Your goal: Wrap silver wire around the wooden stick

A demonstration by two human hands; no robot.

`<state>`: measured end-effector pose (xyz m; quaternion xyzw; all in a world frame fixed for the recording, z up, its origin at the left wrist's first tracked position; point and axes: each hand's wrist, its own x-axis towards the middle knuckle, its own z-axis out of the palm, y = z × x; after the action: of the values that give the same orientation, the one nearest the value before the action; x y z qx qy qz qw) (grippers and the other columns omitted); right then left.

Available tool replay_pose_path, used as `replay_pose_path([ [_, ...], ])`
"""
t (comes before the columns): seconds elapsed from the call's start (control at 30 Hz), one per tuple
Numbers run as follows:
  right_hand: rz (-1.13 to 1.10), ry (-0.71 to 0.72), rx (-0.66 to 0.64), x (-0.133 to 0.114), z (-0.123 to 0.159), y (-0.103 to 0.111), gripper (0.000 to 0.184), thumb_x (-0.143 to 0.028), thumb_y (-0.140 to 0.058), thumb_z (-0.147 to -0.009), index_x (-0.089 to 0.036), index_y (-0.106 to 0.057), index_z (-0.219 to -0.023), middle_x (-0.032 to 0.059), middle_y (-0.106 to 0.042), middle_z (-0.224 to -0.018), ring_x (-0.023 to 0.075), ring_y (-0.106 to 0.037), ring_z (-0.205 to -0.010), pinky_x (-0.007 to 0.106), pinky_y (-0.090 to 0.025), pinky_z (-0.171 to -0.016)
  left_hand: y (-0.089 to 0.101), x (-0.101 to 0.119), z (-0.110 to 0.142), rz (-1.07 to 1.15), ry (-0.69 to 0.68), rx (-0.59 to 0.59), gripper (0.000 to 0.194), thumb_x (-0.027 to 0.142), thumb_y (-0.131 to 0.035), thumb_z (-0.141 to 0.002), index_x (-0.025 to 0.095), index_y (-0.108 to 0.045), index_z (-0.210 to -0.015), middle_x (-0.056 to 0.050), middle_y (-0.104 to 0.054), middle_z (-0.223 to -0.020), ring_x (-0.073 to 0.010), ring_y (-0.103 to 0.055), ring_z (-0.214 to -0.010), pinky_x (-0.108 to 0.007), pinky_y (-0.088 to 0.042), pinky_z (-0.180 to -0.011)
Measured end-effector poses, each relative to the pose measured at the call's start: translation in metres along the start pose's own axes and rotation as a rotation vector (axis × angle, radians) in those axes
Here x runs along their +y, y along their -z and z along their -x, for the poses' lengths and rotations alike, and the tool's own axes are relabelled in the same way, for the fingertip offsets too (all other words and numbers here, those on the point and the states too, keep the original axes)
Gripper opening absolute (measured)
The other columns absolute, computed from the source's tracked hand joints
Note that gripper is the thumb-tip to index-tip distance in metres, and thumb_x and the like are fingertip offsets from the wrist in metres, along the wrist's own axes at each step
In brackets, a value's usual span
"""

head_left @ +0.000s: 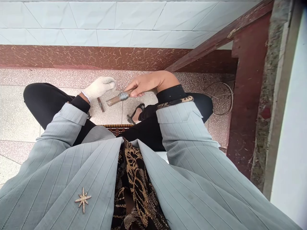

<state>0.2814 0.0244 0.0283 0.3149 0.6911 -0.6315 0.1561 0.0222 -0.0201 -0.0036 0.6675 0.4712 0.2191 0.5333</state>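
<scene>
The bare right hand (143, 85) has its grip closed around a brownish rod (113, 101), round and rough, banded with coiled grey wire (123, 95); its free end points to eight o'clock. The left hand (102, 87), in an off-white knit glove, curls near that end; whether its grip holds anything, I cannot tell. At its six o'clock, a small dark brown piece (100, 104) lies on the speckled floor (19, 108). A pale looped cable (232, 101) lies at the right hand's three o'clock.
</scene>
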Motion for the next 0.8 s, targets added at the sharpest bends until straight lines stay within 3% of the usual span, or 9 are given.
replay_pose_path([
  [0.03, -0.081, 0.122, 0.044, -0.001, 0.005, -0.001, 0.029, -0.03, -0.077, -0.09, -0.013, -0.074, -0.113, -0.0033, -0.059, -0.073, 0.0089, -0.046, -0.06, 0.025, -0.037, -0.062, 0.0, 0.001, 0.0, 0.045, -0.008, -0.005, 0.015, 0.016, -0.065, -0.09, 0.017, -0.063, -0.075, 0.002, -0.055, -0.066, -0.009, -0.046, -0.058, -0.024, -0.034, -0.057],
  [0.1, -0.233, 0.336, 0.292, -0.005, 0.014, -0.004, 0.04, -0.048, -0.084, -0.082, -0.019, -0.075, -0.108, -0.0012, -0.061, -0.077, 0.011, -0.046, -0.061, 0.027, -0.037, -0.061, 0.0, 0.004, 0.001, 0.143, -0.014, -0.003, 0.016, 0.02, -0.063, -0.095, 0.017, -0.063, -0.079, 0.002, -0.054, -0.065, -0.0085, -0.045, -0.055, -0.023, -0.034, -0.055],
  [0.13, -0.289, 0.362, 0.406, -0.008, 0.018, -0.006, 0.04, -0.054, -0.083, -0.081, -0.024, -0.075, -0.107, 0.0008, -0.063, -0.081, 0.0135, -0.048, -0.065, 0.029, -0.039, -0.064, -0.001, 0.006, 0.002, 0.18, -0.009, 0.003, 0.018, 0.022, -0.061, -0.099, 0.017, -0.064, -0.081, 0.003, -0.052, -0.062, -0.0082, -0.043, -0.052, -0.023, -0.034, -0.054],
  [0.23, -0.358, 0.299, 0.602, -0.014, 0.023, -0.011, 0.04, -0.066, -0.081, -0.074, -0.036, -0.073, -0.098, 0.0054, -0.066, -0.084, 0.0228, -0.055, -0.078, 0.037, -0.04, -0.071, -0.004, 0.011, 0.005, 0.218, 0.022, -0.01, 0.025, 0.027, -0.056, -0.104, 0.017, -0.063, -0.082, 0.005, -0.044, -0.056, -0.0074, -0.037, -0.047, -0.022, -0.031, -0.051],
  [0.4, -0.414, 0.207, 0.71, -0.014, 0.016, -0.009, 0.06, -0.078, -0.08, -0.063, -0.039, -0.071, -0.107, 0.0099, -0.067, -0.086, 0.028, -0.056, -0.084, 0.042, -0.041, -0.073, -0.013, 0.013, 0.005, 0.207, 0.058, -0.067, 0.027, 0.023, -0.058, -0.104, 0.016, -0.06, -0.078, 0.007, -0.041, -0.051, -0.0062, -0.033, -0.046, -0.022, -0.028, -0.051],
  [0.57, -0.425, 0.177, 0.77, -0.008, 0.006, -0.005, 0.043, -0.063, -0.085, -0.072, -0.032, -0.066, -0.094, 0.0083, -0.064, -0.088, 0.0228, -0.048, -0.075, 0.042, -0.045, -0.074, -0.015, 0.011, 0.005, 0.133, 0.044, -0.107, 0.025, 0.021, -0.056, -0.102, 0.015, -0.064, -0.08, 0.005, -0.044, -0.055, -0.007, -0.035, -0.049, -0.023, -0.029, -0.053],
  [0.67, -0.23, 0.023, 0.803, -0.007, -0.004, -0.007, 0.021, -0.038, -0.075, -0.088, -0.023, -0.071, -0.102, 0.0059, -0.062, -0.082, 0.0195, -0.048, -0.07, 0.037, -0.046, -0.07, -0.014, 0.011, 0.005, -0.004, 0.023, -0.121, 0.022, 0.019, -0.056, -0.099, 0.015, -0.064, -0.078, 0.004, -0.046, -0.058, -0.0081, -0.037, -0.052, -0.024, -0.031, -0.056],
  [0.73, -0.067, -0.076, 0.826, -0.006, -0.012, -0.009, 0.022, -0.024, -0.068, -0.092, -0.016, -0.075, -0.112, 0.0057, -0.064, -0.083, 0.0175, -0.052, -0.07, 0.035, -0.047, -0.072, -0.015, 0.012, 0.005, -0.105, 0.023, -0.12, 0.022, 0.019, -0.056, -0.096, 0.016, -0.061, -0.074, 0.005, -0.046, -0.059, -0.009, -0.039, -0.055, -0.025, -0.031, -0.058],
  [0.8, 0.107, -0.152, 0.79, -0.005, -0.02, -0.01, 0.027, -0.02, -0.068, -0.092, -0.014, -0.078, -0.117, 0.0072, -0.068, -0.089, 0.0197, -0.059, -0.077, 0.035, -0.047, -0.077, -0.015, 0.011, 0.004, -0.161, 0.03, -0.119, 0.023, 0.019, -0.055, -0.094, 0.017, -0.058, -0.071, 0.005, -0.045, -0.06, -0.0095, -0.039, -0.056, -0.027, -0.032, -0.059],
])
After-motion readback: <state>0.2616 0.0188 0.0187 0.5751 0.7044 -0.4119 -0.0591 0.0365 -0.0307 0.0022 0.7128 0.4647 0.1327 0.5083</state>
